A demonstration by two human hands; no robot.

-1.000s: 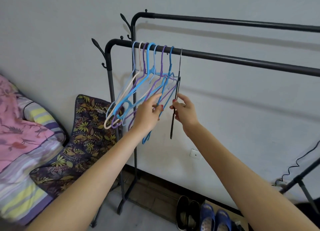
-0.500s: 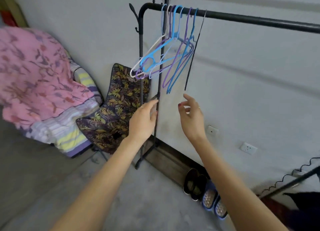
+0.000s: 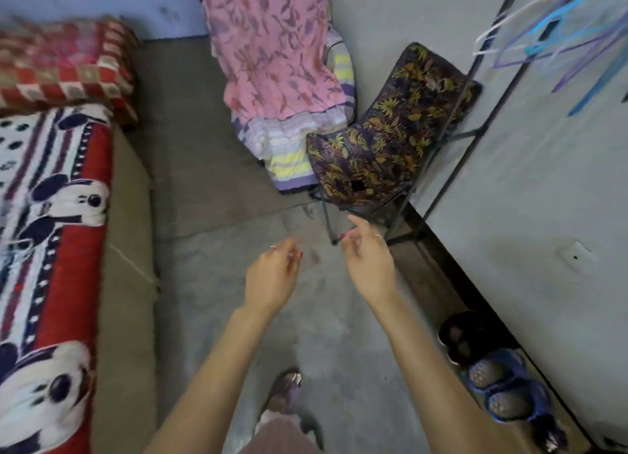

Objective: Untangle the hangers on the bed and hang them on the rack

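Over bare floor (image 3: 217, 317), beside the bed (image 3: 54, 236), both hands hang empty: left hand (image 3: 273, 276) loosely curled, right hand (image 3: 368, 263) slack with fingers spread, neither grasping anything. Likely step: going back to the bed for more tangled hangers. To do it well, pick one hanger by its hook, work it free of the others before lifting, keep the other hand steadying the bundle. No loose hangers show on the visible part of the bed, only a cartoon-print blanket (image 3: 44, 195) and a checked pillow (image 3: 64, 62) at the bed's far end; rest of the bed is out of frame. Hung hangers (image 3: 557, 35), blue, purple and white, sit well away from the bed, upper right on the rack (image 3: 475, 89), blurred. Between bed and rack: a leaf-print folding chair (image 3: 387, 140) with a pink floral cloth (image 3: 272, 52) just beside it over striped bedding. Slippers (image 3: 503, 389) lie along the wall, far side from the bed. Chair legs and slippers could trip feet on the return walk.
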